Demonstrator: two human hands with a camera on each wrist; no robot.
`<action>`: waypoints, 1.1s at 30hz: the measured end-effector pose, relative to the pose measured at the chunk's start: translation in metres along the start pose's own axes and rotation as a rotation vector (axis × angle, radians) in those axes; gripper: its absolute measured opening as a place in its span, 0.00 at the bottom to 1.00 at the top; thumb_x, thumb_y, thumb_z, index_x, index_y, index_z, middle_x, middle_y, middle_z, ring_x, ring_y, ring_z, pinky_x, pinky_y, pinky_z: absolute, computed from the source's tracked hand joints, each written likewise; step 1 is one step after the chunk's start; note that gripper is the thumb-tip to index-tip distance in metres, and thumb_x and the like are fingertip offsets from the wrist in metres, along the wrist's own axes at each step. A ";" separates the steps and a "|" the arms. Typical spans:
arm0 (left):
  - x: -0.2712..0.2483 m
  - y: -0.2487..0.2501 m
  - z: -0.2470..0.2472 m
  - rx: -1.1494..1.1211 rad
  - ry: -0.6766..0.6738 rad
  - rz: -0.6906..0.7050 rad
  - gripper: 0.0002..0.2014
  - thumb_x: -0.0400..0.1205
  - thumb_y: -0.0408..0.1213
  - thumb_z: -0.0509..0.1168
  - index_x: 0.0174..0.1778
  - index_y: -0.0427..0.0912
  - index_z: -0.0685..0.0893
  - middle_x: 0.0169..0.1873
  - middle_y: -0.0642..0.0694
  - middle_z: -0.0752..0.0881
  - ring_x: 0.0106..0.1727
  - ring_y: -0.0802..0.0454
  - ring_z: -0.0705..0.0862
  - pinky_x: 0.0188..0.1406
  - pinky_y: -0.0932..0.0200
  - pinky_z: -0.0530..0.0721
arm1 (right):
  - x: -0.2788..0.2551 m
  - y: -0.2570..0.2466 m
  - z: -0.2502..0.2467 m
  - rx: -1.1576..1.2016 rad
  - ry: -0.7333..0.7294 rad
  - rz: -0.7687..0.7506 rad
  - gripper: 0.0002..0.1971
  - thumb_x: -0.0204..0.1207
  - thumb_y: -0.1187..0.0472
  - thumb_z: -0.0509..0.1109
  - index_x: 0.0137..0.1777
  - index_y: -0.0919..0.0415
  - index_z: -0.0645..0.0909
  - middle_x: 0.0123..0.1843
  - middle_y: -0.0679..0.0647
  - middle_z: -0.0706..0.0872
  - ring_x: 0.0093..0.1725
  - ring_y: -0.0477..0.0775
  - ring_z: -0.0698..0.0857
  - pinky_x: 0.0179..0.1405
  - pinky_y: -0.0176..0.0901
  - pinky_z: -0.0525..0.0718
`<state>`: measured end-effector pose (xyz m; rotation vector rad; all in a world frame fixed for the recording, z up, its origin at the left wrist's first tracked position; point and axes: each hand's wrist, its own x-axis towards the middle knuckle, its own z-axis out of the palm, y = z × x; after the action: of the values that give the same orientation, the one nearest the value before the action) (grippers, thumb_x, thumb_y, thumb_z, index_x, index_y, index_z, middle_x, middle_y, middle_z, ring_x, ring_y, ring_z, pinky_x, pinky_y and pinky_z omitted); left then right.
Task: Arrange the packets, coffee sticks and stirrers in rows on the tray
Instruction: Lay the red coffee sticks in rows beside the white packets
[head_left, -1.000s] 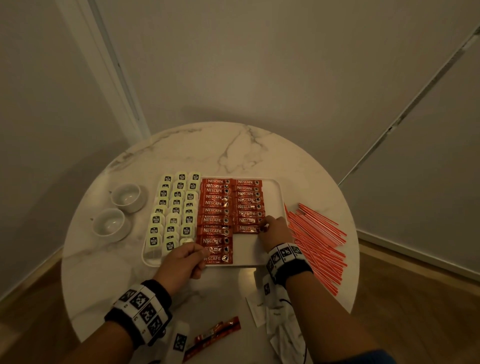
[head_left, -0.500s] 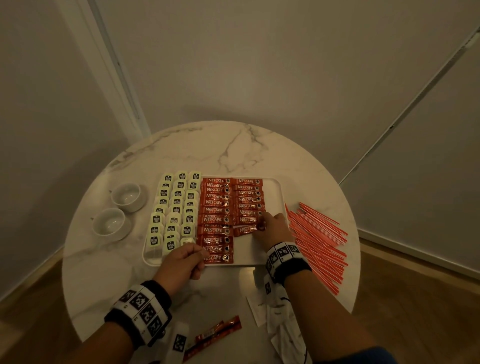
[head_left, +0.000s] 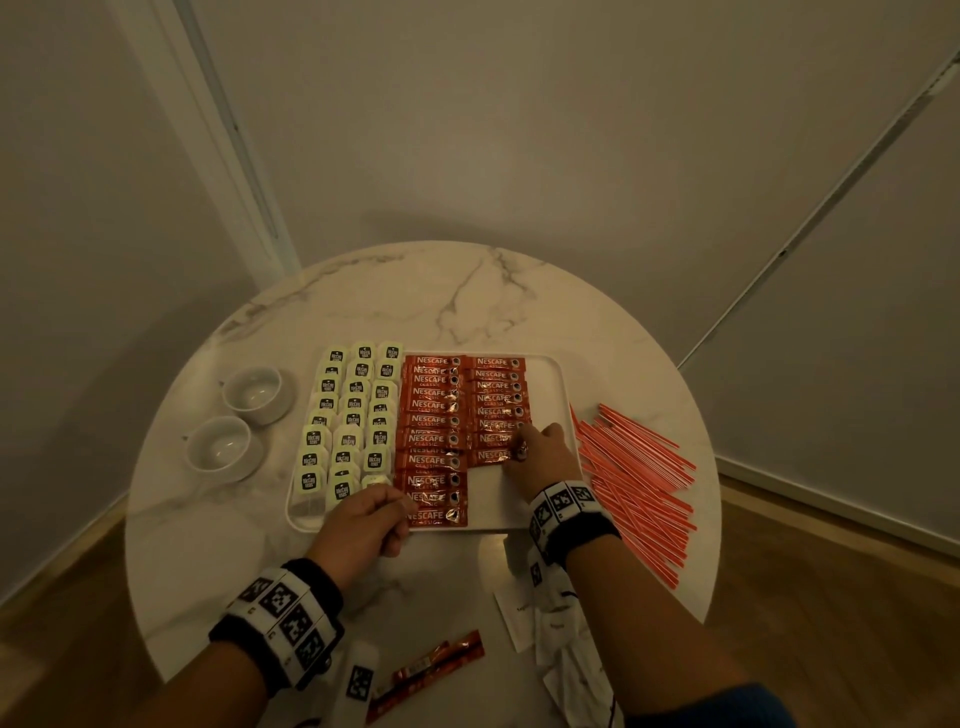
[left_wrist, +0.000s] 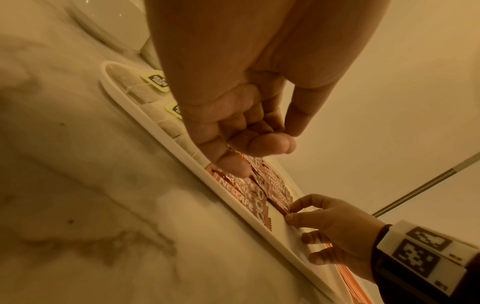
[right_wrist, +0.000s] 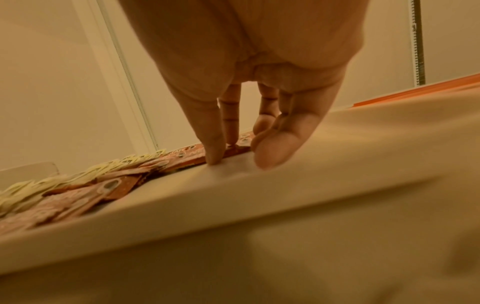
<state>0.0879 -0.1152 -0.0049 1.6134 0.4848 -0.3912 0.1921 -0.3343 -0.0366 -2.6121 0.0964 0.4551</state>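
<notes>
Both grips partly hidden: right hand pinches coffee stick; left hand curled, contents unclear.

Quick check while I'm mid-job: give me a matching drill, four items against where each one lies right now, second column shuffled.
Items:
1. tea bags
2. stirrers
3. cups
4. right hand

Places:
A. on the table, right of the tray
B. on the table, left of the tray
C. left part of the tray, in rows
D. on the tray, at the second column of coffee sticks

Pairs: 1-C, 2-A, 3-B, 4-D
</notes>
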 end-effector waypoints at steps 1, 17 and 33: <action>0.001 0.000 0.000 0.001 -0.002 0.004 0.07 0.84 0.29 0.62 0.44 0.32 0.84 0.26 0.44 0.81 0.25 0.53 0.78 0.27 0.62 0.79 | 0.000 0.000 0.000 0.004 0.000 0.000 0.14 0.78 0.52 0.68 0.61 0.52 0.76 0.63 0.54 0.71 0.44 0.50 0.76 0.47 0.42 0.77; -0.037 -0.042 0.002 1.457 -0.558 0.266 0.29 0.68 0.68 0.65 0.56 0.51 0.75 0.55 0.51 0.78 0.53 0.51 0.76 0.51 0.56 0.77 | -0.057 0.015 -0.004 0.200 0.061 -0.046 0.13 0.76 0.50 0.71 0.56 0.51 0.75 0.53 0.47 0.77 0.47 0.45 0.78 0.51 0.42 0.82; -0.061 -0.072 0.029 1.768 -0.478 0.414 0.17 0.78 0.41 0.58 0.61 0.41 0.77 0.60 0.40 0.79 0.62 0.38 0.77 0.77 0.42 0.61 | -0.171 0.003 0.076 -0.548 -0.361 -0.603 0.17 0.69 0.39 0.72 0.43 0.53 0.84 0.43 0.51 0.84 0.44 0.58 0.83 0.36 0.49 0.83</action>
<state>-0.0003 -0.1444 -0.0369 3.0337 -0.8758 -0.9749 0.0073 -0.3032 -0.0438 -2.8155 -1.0331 0.7940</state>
